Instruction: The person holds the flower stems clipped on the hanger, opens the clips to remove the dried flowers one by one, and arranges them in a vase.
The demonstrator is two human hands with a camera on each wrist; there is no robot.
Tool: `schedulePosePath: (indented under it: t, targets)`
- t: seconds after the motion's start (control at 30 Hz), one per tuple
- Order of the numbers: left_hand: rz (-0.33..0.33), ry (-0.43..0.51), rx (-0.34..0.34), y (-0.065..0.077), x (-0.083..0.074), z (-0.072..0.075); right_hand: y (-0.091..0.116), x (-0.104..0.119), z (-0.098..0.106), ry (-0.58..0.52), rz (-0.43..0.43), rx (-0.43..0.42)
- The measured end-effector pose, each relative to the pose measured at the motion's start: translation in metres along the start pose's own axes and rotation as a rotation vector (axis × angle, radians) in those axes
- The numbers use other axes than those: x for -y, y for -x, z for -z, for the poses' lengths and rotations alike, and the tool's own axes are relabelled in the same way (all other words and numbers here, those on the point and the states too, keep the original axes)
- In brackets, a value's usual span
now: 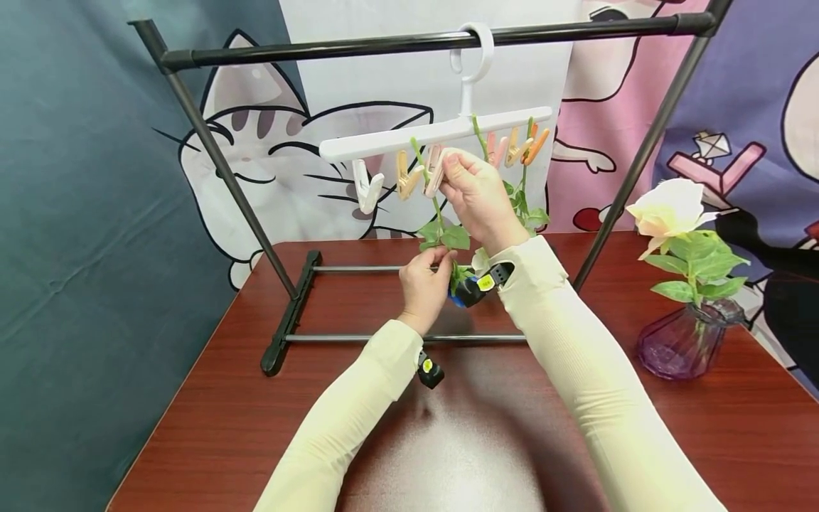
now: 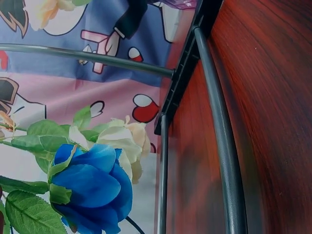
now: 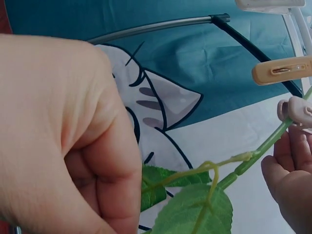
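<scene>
A white hanger point(image 1: 435, 135) carries a row of small clothespins. My right hand point(image 1: 476, 192) pinches a pale pink clothespin point(image 1: 433, 172) below the bar; it appears in the right wrist view as the smaller hand point(image 3: 295, 170). The green stem point(image 3: 270, 139) of a blue artificial rose point(image 2: 90, 185) meets that clothespin; whether it is clamped I cannot tell. Lower down, my left hand point(image 1: 425, 284) holds this stem between thumb and fingers, beneath its leaves point(image 1: 444, 235). Upside down hangs the rose, its bloom mostly hidden behind the right wrist camera in the head view.
A black metal rack point(image 1: 377, 48) holds the hanger over a red-brown table point(image 1: 224, 419). White point(image 1: 367, 188), beige point(image 1: 407, 176) and orange point(image 1: 536, 147) clothespins hang nearby. A pale rose point(image 2: 122, 146) hangs behind the blue one. At right stands a purple glass vase point(image 1: 678, 345) with a cream rose point(image 1: 668, 213).
</scene>
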State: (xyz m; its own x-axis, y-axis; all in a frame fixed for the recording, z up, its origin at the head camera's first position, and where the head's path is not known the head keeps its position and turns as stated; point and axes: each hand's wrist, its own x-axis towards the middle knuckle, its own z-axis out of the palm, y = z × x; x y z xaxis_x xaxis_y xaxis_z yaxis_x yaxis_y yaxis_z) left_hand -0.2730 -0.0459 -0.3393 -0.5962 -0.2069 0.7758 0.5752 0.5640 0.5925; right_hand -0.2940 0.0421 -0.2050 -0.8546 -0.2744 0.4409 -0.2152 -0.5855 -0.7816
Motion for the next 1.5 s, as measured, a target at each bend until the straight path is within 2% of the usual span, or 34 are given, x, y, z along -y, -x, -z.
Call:
schedulePosePath:
  t: [0.23,0.47,0.7,0.9,1.27,1.5]
  targets:
    - [0.014,0.004,0.000,0.000,0.000,0.001,-0.001,0.000,-0.004,0.013,-0.010,-0.026]
    - [0.069,0.000,0.021,0.006,0.003,0.004,0.000,0.000,-0.004,0.001,0.022,-0.011]
    - [0.059,0.002,0.007,0.015,0.007,0.008,0.000,0.001,-0.003,-0.004,0.034,-0.010]
    - [0.057,0.012,0.051,0.025,0.011,0.013,0.000,0.003,-0.004,0.012,0.018,-0.018]
    - [-0.099,-0.019,0.097,0.046,0.019,0.028,0.000,0.002,-0.002,-0.010,0.051,-0.010]
    - [-0.227,-0.130,0.115,0.052,0.019,0.041,0.002,0.000,0.002,0.011,0.026,-0.010]
